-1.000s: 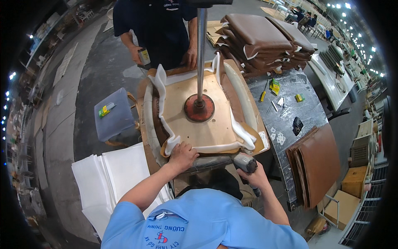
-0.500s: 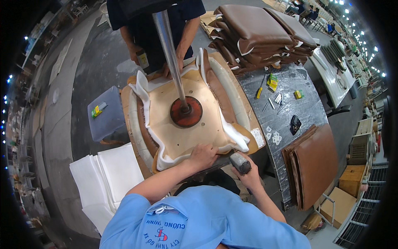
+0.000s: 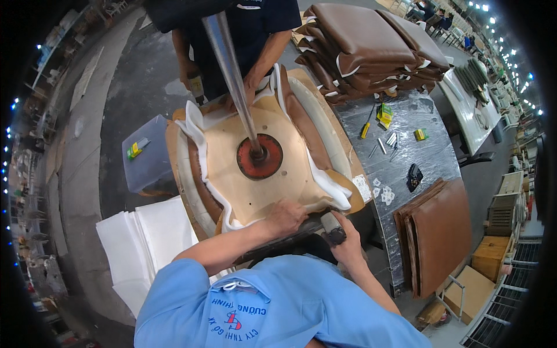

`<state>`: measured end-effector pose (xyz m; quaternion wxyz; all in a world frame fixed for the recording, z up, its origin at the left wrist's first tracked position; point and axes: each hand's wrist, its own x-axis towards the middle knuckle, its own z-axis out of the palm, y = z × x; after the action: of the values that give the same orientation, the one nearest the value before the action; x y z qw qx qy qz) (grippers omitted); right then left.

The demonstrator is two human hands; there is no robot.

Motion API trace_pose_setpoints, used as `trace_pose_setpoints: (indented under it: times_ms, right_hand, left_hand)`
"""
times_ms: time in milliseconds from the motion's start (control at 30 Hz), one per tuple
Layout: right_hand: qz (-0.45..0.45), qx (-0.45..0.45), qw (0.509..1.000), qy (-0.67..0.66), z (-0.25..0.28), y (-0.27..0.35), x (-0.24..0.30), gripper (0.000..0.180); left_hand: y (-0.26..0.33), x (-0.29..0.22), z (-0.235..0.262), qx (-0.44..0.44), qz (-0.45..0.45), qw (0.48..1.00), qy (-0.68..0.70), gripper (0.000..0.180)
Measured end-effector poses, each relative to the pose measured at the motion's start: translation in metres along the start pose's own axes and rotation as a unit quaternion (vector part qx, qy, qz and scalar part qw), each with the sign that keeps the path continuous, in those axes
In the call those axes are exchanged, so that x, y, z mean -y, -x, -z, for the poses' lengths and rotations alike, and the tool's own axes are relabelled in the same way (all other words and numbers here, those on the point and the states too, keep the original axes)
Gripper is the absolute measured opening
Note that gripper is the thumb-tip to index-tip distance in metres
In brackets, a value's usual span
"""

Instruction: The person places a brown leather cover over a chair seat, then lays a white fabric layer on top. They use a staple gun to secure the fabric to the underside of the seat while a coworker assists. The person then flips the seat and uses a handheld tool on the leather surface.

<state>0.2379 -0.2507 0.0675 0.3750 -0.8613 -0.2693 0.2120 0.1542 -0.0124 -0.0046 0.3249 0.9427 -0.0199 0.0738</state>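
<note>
Centrally, the upturned tan wooden seat base (image 3: 261, 174) sits clamped under a metal pole (image 3: 232, 75). Left hand (image 3: 284, 216) presses white foam edge (image 3: 232, 223) flat at lower centre; right hand (image 3: 342, 240) grips grey staple gun (image 3: 332, 226). Risk: stapling fingers, foam slipping.

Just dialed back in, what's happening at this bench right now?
A person in a blue shirt presses their left hand on the near edge of an upturned seat cushion base, while the right hand grips a staple gun at that edge. A metal pole pins the base through a red disc. Across the bench, a co-worker's hand holds the far edge.
</note>
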Motion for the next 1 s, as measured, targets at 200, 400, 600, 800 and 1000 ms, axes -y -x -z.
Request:
trace_pose_setpoints:
  times_ms: [200,400,600,800,1000]
  right_hand:
    - [0.008,-0.004,1.000,-0.028,-0.006,0.003,-0.002,0.065]
    - [-0.023,0.049,0.996,-0.075,0.005,-0.005,0.001,0.067]
    - [-0.179,0.167,0.958,-0.150,0.019,-0.032,0.032,0.050]
    - [-0.238,0.210,0.936,-0.154,0.017,-0.068,0.055,0.037]
    - [-0.232,0.208,0.937,-0.156,0.006,-0.083,0.056,0.037]
  left_hand:
    - [-0.001,0.007,-0.003,-0.002,0.025,1.000,0.009,0.021]
    - [-0.004,0.009,-0.003,-0.002,0.118,0.993,-0.010,0.023]
    - [0.006,0.010,-0.017,-0.088,0.136,0.986,-0.026,0.021]
    - [0.007,0.010,-0.025,-0.138,0.138,0.981,-0.019,0.019]
    - [0.002,0.011,-0.031,-0.163,0.142,0.975,-0.041,0.019]
